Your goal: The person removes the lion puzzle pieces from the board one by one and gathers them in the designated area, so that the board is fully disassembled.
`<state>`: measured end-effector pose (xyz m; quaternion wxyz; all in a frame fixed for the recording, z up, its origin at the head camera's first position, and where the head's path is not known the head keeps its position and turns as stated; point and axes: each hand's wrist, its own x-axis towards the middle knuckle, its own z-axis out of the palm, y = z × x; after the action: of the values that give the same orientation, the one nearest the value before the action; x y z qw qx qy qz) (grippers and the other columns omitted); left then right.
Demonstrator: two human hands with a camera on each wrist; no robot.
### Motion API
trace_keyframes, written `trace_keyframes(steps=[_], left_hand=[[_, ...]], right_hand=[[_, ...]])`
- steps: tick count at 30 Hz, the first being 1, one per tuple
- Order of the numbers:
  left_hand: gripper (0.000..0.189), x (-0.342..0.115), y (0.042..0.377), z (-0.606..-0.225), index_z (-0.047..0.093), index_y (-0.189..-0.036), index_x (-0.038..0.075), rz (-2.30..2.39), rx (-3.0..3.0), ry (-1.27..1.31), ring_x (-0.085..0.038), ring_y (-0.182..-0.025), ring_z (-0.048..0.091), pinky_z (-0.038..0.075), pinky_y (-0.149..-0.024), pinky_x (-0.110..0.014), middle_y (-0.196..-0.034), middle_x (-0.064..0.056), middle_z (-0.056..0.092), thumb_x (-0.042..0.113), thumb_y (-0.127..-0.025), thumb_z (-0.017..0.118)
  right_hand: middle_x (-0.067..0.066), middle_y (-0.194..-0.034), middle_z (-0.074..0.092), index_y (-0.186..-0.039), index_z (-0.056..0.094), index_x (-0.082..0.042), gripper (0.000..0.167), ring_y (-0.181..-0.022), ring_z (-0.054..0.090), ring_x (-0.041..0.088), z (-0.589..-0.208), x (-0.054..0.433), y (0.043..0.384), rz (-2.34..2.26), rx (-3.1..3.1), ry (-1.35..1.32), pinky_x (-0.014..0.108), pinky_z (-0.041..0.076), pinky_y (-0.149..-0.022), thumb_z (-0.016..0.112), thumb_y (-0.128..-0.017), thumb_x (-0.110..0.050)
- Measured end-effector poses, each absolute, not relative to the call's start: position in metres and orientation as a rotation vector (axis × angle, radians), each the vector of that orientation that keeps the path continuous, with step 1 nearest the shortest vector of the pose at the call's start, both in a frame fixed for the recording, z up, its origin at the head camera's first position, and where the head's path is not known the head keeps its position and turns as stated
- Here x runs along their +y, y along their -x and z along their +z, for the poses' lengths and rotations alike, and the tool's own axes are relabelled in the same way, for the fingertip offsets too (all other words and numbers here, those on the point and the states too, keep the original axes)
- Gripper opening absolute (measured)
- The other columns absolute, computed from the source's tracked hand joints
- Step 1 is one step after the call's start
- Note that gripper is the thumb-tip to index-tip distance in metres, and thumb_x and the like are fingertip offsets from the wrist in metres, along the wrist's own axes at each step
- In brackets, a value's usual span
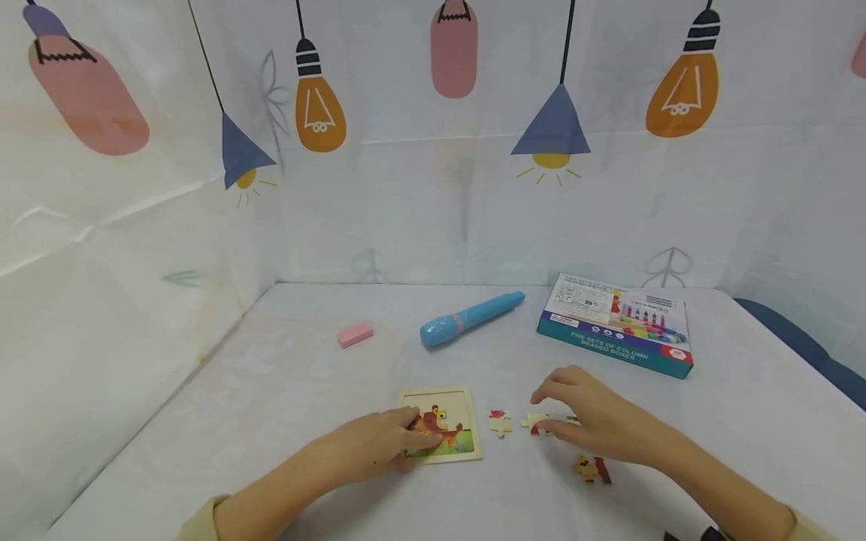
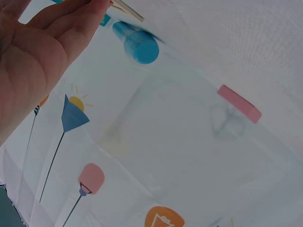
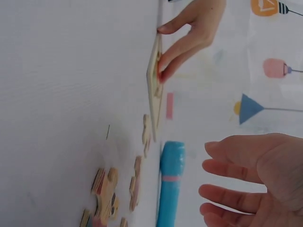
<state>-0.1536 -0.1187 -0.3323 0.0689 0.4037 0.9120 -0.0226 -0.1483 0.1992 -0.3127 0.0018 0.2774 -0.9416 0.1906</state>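
A square wooden puzzle board (image 1: 462, 403) lies on the table with part of a brown animal picture fitted in it. My left hand (image 1: 365, 448) rests on its left side, fingers extended over the picture and thumb at the near edge. To the right, a loose puzzle piece (image 1: 500, 422) with red on it lies close to the board. My right hand (image 1: 602, 421) hovers over more pieces, fingers loosely bent and holding nothing; its thumb overlaps a red-and-cream puzzle piece (image 1: 539, 426). Nearer me lie yellow-brown puzzle pieces (image 3: 108, 191); another is partly hidden under the right hand.
Behind the board, a blue microphone-shaped toy (image 1: 473, 317) lies at a slant. A pink block (image 1: 355, 334) sits further left. At the back right is a flat beaded-column toy box (image 1: 616, 323). A lamp-printed sheet (image 1: 406, 203) hangs behind the table.
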Motion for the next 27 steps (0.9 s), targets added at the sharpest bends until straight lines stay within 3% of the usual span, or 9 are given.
trace_keyframes(steps=[12,27], left_hand=[[0.049,-0.116,0.153,-0.332,0.053,-0.127,0.040,-0.066,2.754,-1.152,-0.022,-0.113,0.050,0.046,-0.088,-0.035,-0.128,-0.011,0.051,0.031,-0.081,0.068],[0.049,-0.119,0.155,-0.335,0.056,-0.126,0.037,-0.102,2.797,-1.282,-0.019,-0.106,0.054,0.048,-0.083,-0.030,-0.122,-0.011,0.054,0.031,-0.079,0.070]], right_hand=[[-0.005,-0.107,0.053,-0.110,0.061,-0.015,0.028,-0.104,0.046,0.015,-0.306,0.159,0.163,0.477,-2.803,-1.144,0.032,0.047,-0.085,0.068,-0.083,-0.020],[0.001,-0.109,0.056,-0.114,0.059,-0.011,0.033,-0.102,0.049,0.015,-0.320,0.120,0.184,0.427,-2.861,-1.327,0.032,0.045,-0.087,0.067,-0.084,-0.022]])
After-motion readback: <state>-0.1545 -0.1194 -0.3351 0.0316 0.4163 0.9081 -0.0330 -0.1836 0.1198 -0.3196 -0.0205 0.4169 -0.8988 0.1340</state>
